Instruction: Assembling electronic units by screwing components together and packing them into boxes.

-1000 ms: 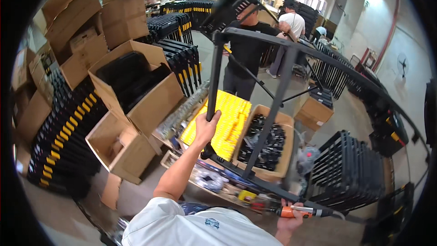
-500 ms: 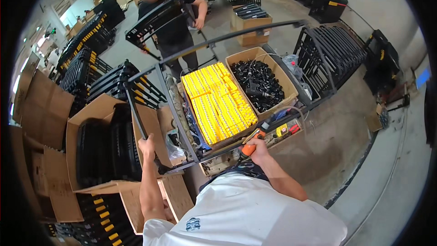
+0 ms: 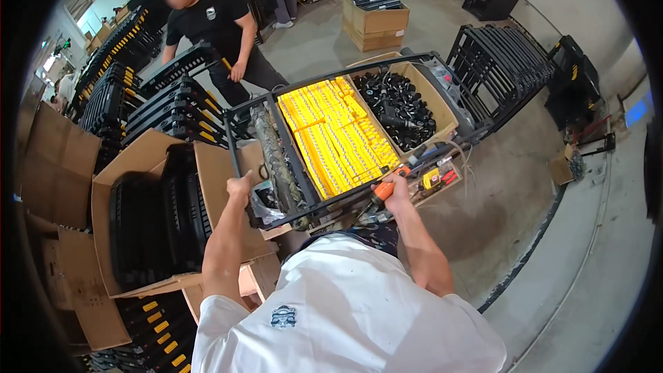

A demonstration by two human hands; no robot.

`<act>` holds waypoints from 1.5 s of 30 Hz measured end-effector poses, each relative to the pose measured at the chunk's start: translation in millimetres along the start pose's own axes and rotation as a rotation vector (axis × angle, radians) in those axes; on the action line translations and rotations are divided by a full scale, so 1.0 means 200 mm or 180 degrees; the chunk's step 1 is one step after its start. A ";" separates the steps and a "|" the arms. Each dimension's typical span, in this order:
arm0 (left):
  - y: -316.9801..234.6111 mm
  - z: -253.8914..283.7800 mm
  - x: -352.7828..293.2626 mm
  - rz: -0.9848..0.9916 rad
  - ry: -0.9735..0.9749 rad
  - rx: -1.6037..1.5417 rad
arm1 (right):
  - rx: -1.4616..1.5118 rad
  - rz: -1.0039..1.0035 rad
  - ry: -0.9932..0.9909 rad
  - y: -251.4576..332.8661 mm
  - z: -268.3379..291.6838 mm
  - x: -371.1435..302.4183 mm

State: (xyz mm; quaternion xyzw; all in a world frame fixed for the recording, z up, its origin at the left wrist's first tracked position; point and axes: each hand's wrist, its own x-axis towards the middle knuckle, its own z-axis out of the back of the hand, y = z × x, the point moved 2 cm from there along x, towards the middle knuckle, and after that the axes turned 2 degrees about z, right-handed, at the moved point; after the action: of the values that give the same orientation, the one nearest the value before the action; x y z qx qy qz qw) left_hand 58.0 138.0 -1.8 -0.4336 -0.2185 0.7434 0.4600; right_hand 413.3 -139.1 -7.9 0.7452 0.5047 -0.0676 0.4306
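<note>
My left hand [image 3: 239, 185] is closed around the left end of a black metal frame [image 3: 233, 139]. The frame lies nearly level across the work area, over the boxes in front of me. In my right hand [image 3: 398, 195] is an orange and black power screwdriver [image 3: 382, 192], held close to the frame's near rail and tilted. Inside the frame's outline, yellow strip-like parts [image 3: 324, 131] fill one box. To their right, a cardboard box [image 3: 443, 132] holds many small black parts [image 3: 394, 107].
An open carton [image 3: 103, 217] with black panels [image 3: 155, 228] stands at my left. Beyond the frame, a person in black [image 3: 214, 27] bends over stacked black frames [image 3: 173, 114]. More frames [image 3: 501, 72] lean at right. A small tray [image 3: 442, 183] holds a yellow tool and red-handled pliers.
The raised black frame has come down to lie over the boxes, my left hand still on it. The other person has moved left and lowered a frame onto the stack.
</note>
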 end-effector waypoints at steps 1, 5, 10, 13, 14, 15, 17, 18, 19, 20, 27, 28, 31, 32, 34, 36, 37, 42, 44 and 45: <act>-0.01 -0.03 0.00 0.0002 -0.0010 0.0027 | 0.0062 0.0071 -0.0094 0.04 0.02 0.04; 0.02 -0.16 0.07 0.0168 -0.0131 0.0067 | 0.0077 0.0164 0.0118 0.07 0.07 0.05; 0.06 -0.26 0.11 -0.0141 -0.0263 0.0548 | 0.0095 0.0552 0.0007 0.33 0.07 -0.27; 0.03 -0.20 0.23 -0.0268 -0.0044 0.0565 | -0.0269 0.1136 -0.0054 0.44 0.26 -0.30; 0.05 -0.18 0.28 -0.0146 0.0075 0.0619 | -0.0294 0.1122 -0.0072 0.46 0.32 -0.32; 0.07 -0.20 0.32 -0.0029 0.0168 0.0666 | -0.0390 0.1203 -0.0274 0.46 0.38 -0.33; 0.11 -0.28 0.32 -0.1652 -0.1981 0.2003 | -0.0576 0.1337 -0.0632 0.45 0.47 -0.33; -0.11 -0.36 0.15 -0.2256 -0.1787 0.1734 | -0.0550 0.1340 -0.0701 0.44 0.55 -0.32; -0.37 -0.46 -0.04 -0.2846 -0.1574 0.1445 | -0.0376 0.1379 -0.0927 0.43 0.64 -0.32; -0.48 -0.52 -0.15 -0.3119 -0.1049 0.1310 | -0.0232 0.1338 -0.1040 0.42 0.70 -0.30; -0.73 -1.55 -0.46 -0.3789 0.1388 0.1152 | -0.0230 0.1213 -0.1015 0.53 0.85 -0.02; -0.77 -1.65 -0.43 -0.3776 0.1099 0.1529 | -0.0372 0.1228 -0.1009 0.52 0.88 0.05; -0.90 -1.83 -0.35 -0.3859 0.0663 0.2363 | -0.0547 0.1095 -0.1119 0.51 0.97 0.15; -0.94 -1.88 -0.32 -0.3931 0.0526 0.2799 | -0.0617 0.0940 -0.1242 0.48 1.00 0.17; -1.02 -1.96 -0.22 -0.3985 0.0359 0.3294 | -0.0646 0.0751 -0.1338 0.48 0.99 0.22; -1.07 -2.02 -0.12 -0.4095 0.0673 0.3904 | -0.0452 0.0718 -0.1309 0.50 0.99 0.22; -1.06 -2.03 -0.08 -0.4124 0.0857 0.4211 | -0.0362 0.0689 -0.1309 0.49 1.00 0.20; -1.12 -1.99 -0.11 -0.4494 0.1478 0.4812 | 0.0064 0.0472 -0.1451 0.42 1.17 0.21; -1.11 -1.90 -0.12 -0.5180 0.1207 0.4066 | 0.0330 0.0498 -0.1393 0.41 1.15 0.21; -1.09 -1.86 -0.14 -0.5475 0.1050 0.3655 | 0.0437 0.0509 -0.1356 0.41 1.13 0.20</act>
State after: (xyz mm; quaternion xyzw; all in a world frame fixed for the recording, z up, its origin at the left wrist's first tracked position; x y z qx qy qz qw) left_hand 485.4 191.9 -27.7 0.0556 -0.0020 0.0891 0.9945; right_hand 575.1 -281.5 -123.4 0.7792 0.3360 -0.2232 0.4797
